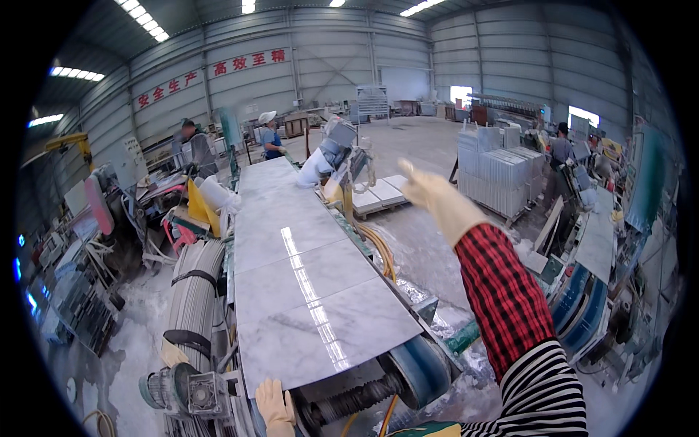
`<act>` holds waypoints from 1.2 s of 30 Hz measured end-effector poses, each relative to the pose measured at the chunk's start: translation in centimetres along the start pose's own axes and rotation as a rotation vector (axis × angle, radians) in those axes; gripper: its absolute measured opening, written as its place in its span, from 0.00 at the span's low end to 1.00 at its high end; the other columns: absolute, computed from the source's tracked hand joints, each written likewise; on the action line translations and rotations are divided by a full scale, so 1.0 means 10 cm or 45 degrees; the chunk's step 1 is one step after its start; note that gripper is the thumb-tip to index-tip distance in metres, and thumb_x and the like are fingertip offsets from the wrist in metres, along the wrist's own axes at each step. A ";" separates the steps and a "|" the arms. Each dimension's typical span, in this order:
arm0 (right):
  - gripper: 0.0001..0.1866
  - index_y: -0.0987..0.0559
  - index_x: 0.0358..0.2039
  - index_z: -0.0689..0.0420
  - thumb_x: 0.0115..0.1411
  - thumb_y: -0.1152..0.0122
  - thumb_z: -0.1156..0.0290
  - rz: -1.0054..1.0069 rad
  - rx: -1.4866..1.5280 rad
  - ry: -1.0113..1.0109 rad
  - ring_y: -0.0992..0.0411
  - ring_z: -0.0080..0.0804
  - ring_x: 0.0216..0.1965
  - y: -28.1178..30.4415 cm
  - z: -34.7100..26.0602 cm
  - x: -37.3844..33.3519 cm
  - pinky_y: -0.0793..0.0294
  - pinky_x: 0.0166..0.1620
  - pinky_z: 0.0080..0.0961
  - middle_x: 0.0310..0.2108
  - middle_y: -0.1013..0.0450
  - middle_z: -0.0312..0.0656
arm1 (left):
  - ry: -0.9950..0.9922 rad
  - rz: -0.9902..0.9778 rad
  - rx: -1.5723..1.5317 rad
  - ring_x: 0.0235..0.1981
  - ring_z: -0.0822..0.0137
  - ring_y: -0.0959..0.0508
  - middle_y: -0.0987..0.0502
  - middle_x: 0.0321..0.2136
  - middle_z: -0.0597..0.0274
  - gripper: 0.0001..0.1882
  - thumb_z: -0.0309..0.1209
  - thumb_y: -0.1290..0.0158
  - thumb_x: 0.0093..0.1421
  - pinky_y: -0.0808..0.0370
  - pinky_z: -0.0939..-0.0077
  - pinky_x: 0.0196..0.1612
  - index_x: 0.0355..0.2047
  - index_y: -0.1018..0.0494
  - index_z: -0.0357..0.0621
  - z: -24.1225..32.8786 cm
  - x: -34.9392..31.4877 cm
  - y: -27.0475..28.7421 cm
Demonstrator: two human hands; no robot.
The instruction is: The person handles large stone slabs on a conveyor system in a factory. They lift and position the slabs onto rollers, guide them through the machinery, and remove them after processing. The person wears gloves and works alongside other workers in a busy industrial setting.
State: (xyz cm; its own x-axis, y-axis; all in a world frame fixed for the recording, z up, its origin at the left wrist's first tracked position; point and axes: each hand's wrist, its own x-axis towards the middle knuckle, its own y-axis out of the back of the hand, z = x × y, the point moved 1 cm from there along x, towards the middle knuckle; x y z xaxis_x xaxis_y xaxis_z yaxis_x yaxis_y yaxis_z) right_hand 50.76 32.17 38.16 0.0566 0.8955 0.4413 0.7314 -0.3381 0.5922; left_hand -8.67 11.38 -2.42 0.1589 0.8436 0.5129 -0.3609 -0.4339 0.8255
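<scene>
My left hand (274, 403), in a cream rubber glove, lies with its fingers stretched out at the near left corner of a polished white marble slab (342, 324). The slab has grey veins and lies flat on a belt conveyor (421, 371), in line with other marble slabs (291, 258) behind it. My right hand (435, 198), gloved alike, is raised in the air right of the conveyor. One finger points up and forward; the others are partly hidden, and nothing shows in its grip. A red and black checked sleeve covers that forearm, with black and white stripes below it.
An electric motor (202, 393) stands beside the conveyor's near left side. A grey strapped bundle (191, 309) lies left of it. Machine heads (336, 142) overhang the far end. Stacked slabs (499, 171) stand at right. Several co-workers, including a person in a white cap (269, 135), are farther off.
</scene>
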 end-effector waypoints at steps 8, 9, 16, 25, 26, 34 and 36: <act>0.17 0.17 0.53 0.54 0.70 0.39 0.59 -0.508 -0.582 0.022 0.18 0.56 0.46 -1.71 1.31 -2.02 0.19 0.50 0.50 0.46 0.17 0.54 | -0.059 -0.001 -0.051 0.67 0.32 0.30 0.25 0.64 0.37 0.30 0.41 0.39 0.65 0.39 0.33 0.72 0.64 0.26 0.38 0.02 -0.03 -0.11; 0.15 0.19 0.48 0.55 0.70 0.41 0.59 -0.549 -0.634 0.177 0.20 0.61 0.46 -1.87 1.36 -2.25 0.20 0.49 0.54 0.42 0.18 0.55 | -0.016 -0.023 0.005 0.69 0.34 0.31 0.27 0.66 0.38 0.31 0.41 0.41 0.68 0.39 0.36 0.74 0.67 0.27 0.40 -0.03 -0.05 -0.12; 0.16 0.21 0.53 0.57 0.65 0.40 0.69 0.025 -0.584 0.371 0.27 0.51 0.54 -2.18 0.92 -3.04 0.27 0.58 0.46 0.52 0.24 0.48 | -0.002 -0.083 0.191 0.73 0.39 0.30 0.28 0.71 0.43 0.31 0.41 0.45 0.73 0.37 0.42 0.76 0.73 0.29 0.42 -0.03 -0.17 -0.08; 0.15 0.24 0.52 0.60 0.65 0.40 0.72 -0.024 -0.446 0.298 0.28 0.55 0.53 -2.08 0.85 -3.05 0.28 0.59 0.49 0.50 0.26 0.51 | 0.115 -0.214 0.142 0.70 0.39 0.28 0.26 0.69 0.43 0.33 0.42 0.43 0.72 0.36 0.40 0.75 0.74 0.30 0.45 0.09 -0.15 0.05; 0.15 0.24 0.51 0.60 0.65 0.40 0.72 -0.006 -0.452 0.308 0.28 0.55 0.52 -2.07 0.85 -3.05 0.29 0.58 0.49 0.50 0.27 0.51 | 0.112 -0.219 0.152 0.70 0.39 0.28 0.26 0.69 0.42 0.33 0.42 0.43 0.72 0.36 0.40 0.75 0.74 0.30 0.45 0.10 -0.15 0.05; 0.14 0.24 0.50 0.60 0.65 0.41 0.72 -0.052 -0.454 0.252 0.28 0.54 0.50 -2.04 0.77 -3.04 0.28 0.56 0.48 0.48 0.27 0.51 | 0.087 -0.221 0.184 0.73 0.40 0.32 0.29 0.71 0.41 0.34 0.43 0.43 0.72 0.40 0.41 0.78 0.76 0.33 0.47 0.07 -0.17 0.07; 0.13 0.24 0.50 0.60 0.65 0.41 0.72 -0.022 -0.459 0.268 0.28 0.54 0.50 -2.02 0.75 -3.05 0.28 0.56 0.47 0.47 0.27 0.50 | 0.108 -0.244 0.184 0.74 0.41 0.32 0.30 0.72 0.41 0.34 0.43 0.44 0.73 0.41 0.42 0.78 0.76 0.33 0.47 0.13 -0.15 0.12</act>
State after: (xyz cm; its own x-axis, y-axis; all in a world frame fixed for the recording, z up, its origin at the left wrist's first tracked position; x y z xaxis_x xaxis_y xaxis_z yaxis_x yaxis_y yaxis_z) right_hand 39.36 13.82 7.64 -0.1210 0.8359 0.5353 0.4443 -0.4366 0.7823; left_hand -8.13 9.13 -1.85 0.1319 0.9357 0.3271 -0.1956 -0.2989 0.9340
